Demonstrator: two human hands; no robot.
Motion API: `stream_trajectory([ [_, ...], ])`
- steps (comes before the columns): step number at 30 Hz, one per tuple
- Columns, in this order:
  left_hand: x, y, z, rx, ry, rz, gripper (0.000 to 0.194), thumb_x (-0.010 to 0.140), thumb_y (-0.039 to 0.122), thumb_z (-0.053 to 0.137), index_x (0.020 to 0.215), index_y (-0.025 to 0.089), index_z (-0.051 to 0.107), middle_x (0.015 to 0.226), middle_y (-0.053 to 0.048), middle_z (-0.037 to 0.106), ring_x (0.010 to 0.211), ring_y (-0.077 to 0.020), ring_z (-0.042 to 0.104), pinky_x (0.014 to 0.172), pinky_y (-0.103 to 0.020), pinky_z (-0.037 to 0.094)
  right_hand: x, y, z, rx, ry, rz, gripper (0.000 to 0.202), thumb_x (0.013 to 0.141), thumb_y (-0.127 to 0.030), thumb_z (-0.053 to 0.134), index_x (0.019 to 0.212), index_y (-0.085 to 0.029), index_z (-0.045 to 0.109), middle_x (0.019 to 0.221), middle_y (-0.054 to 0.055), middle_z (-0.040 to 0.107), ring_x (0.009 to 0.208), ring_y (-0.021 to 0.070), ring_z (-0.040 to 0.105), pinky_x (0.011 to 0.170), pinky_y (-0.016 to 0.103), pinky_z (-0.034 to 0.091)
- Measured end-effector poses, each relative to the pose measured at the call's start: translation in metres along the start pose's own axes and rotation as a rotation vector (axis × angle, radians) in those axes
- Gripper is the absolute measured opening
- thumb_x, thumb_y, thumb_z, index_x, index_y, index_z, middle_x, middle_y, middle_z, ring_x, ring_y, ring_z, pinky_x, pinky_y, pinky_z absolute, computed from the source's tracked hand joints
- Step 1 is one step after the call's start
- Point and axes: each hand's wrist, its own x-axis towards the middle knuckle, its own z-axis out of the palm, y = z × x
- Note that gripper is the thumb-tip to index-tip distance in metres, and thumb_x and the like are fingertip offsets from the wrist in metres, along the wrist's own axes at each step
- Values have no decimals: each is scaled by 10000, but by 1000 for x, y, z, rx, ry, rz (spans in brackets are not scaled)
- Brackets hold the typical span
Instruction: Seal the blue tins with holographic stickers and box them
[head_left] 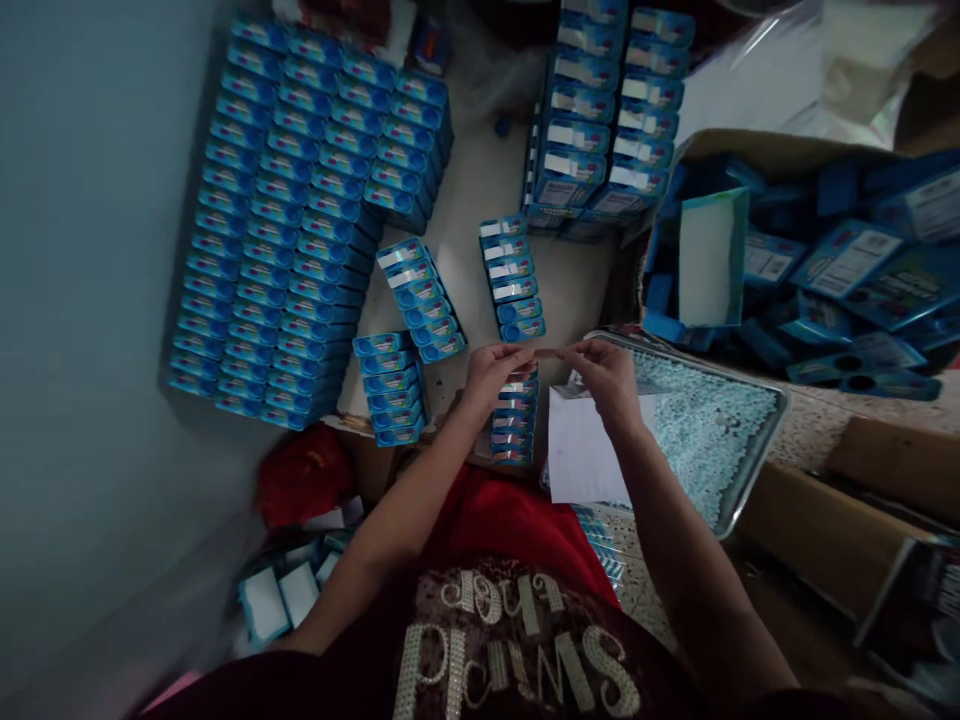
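Between my two hands, a small thin strip (547, 354) is stretched out, perhaps a sticker or a piece of tape. My left hand (495, 375) pinches its left end, and my right hand (609, 378) pinches the other. Just below the strip stands a row of small blue boxes (514, 422), with pale or pinkish strips across their top ends. My left hand partly covers the far boxes of this row. Under my right wrist lies a white sheet (585, 455). Farther off is another short row of blue boxes (511, 270), several with white strips on top.
Many stacked blue boxes (277, 230) fill the left side by the wall. More stacks (577, 130) stand at the back. On the right are a carton of loose blue boxes (840, 250) and a metal tray (772, 430) of pale blue granules. Brown cartons (825, 520) sit lower right.
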Motion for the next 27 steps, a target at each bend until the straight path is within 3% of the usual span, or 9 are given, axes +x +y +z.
stream_trajectory([
  [5, 24, 20, -10, 120, 207, 186, 254, 763, 384, 890, 812, 182, 743, 711, -5, 735, 677, -161, 706, 693, -279, 575, 35, -23, 34, -130, 70, -28, 353, 845, -517, 696, 850, -180, 802, 660, 16, 658, 640, 174, 563, 603, 285, 341],
  [11, 52, 24, -21, 407, 331, 388, 93, 856, 257, 762, 784, 201, 750, 686, 1, 709, 677, -164, 672, 697, -271, 517, 64, -17, 68, -337, 131, -51, 280, 917, -447, 674, 944, -211, 823, 784, 36, 742, 694, 198, 591, 677, 305, 358],
  [21, 55, 18, -23, 427, 351, 368, 95, 882, 261, 739, 809, 202, 723, 696, 10, 694, 683, -177, 685, 676, -269, 500, 65, -14, 72, -320, 99, -19, 244, 924, -440, 705, 932, -225, 819, 788, 21, 750, 701, 198, 609, 666, 309, 341],
  [27, 66, 6, -22, 559, 394, 420, 106, 942, 249, 674, 841, 218, 673, 810, -11, 717, 800, -195, 690, 792, -285, 518, 68, -13, 75, -366, 89, 11, 267, 920, -470, 697, 936, -222, 794, 819, 47, 760, 738, 224, 638, 728, 323, 411],
])
